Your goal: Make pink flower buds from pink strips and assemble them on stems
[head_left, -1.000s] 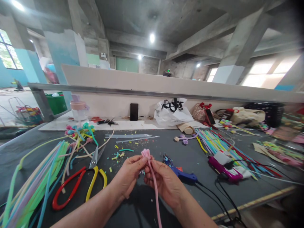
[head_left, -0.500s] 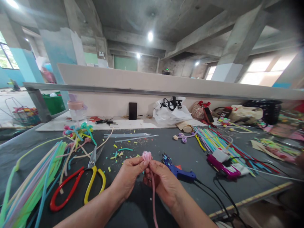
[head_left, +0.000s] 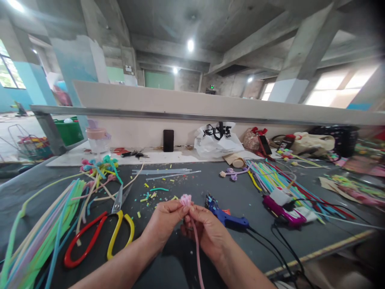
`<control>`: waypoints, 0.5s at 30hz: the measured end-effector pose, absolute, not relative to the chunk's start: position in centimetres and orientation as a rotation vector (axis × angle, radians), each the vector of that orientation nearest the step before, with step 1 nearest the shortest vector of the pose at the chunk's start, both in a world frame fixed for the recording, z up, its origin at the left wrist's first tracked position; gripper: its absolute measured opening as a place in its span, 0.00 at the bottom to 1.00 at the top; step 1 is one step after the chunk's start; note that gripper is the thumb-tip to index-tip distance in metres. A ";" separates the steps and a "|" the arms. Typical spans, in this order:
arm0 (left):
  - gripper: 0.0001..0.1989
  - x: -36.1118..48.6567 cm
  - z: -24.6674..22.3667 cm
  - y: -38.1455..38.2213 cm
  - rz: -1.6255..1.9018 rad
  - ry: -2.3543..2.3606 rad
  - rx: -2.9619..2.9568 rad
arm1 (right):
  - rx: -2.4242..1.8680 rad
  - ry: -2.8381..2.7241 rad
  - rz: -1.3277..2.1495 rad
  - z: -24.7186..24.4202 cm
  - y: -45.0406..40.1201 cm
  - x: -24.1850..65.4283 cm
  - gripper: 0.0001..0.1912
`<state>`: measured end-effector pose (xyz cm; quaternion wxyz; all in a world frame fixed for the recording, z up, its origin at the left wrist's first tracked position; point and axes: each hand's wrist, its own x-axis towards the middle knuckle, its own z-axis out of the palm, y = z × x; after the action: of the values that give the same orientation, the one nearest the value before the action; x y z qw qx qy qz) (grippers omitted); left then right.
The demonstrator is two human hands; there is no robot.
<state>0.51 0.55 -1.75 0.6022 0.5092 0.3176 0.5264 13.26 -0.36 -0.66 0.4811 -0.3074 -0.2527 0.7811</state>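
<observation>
Both hands meet over the middle of the dark table. My left hand [head_left: 165, 220] is closed, pinching the base of a small pink flower [head_left: 185, 200] between thumb and fingers. My right hand [head_left: 207, 226] is closed on the same flower from the other side, by its pink stem [head_left: 197, 249], which hangs down toward me. The flower looks like bunched fuzzy loops of pipe cleaner. To the right lies a blue glue gun [head_left: 231, 220] with its cord. Left of my hands rest scissors [head_left: 117, 208] with one red and one yellow handle.
Bundles of coloured pipe cleaners lie at left [head_left: 51, 228] and right [head_left: 264, 180]. Clear glue sticks [head_left: 162, 171] and small cut scraps [head_left: 150, 196] are beyond my hands. A purple glue gun [head_left: 285, 212] with cords lies right. A phone [head_left: 168, 140] leans on the back panel beside a white bag [head_left: 216, 142].
My hands stay almost in place on the pink flower, with the fingers slightly shifted around its base. The hanging stem has swung a little to the right.
</observation>
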 end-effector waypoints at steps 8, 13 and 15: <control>0.10 -0.1 -0.2 0.0 1.129 0.586 1.166 | -0.590 -0.693 2.023 -0.1 -0.6 14.0 0.11; 0.11 -0.3 -0.1 0.0 1.103 0.574 1.156 | -0.590 -0.732 2.062 0.0 -0.7 14.1 0.11; 0.11 -0.3 -0.1 -0.1 1.114 0.581 1.177 | -0.580 -0.740 2.073 0.0 -0.7 14.1 0.12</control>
<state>-0.27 -0.09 -0.07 0.6519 0.5186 0.2557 0.4906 14.06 -0.73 0.03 0.4192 -0.2312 -0.2953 0.8268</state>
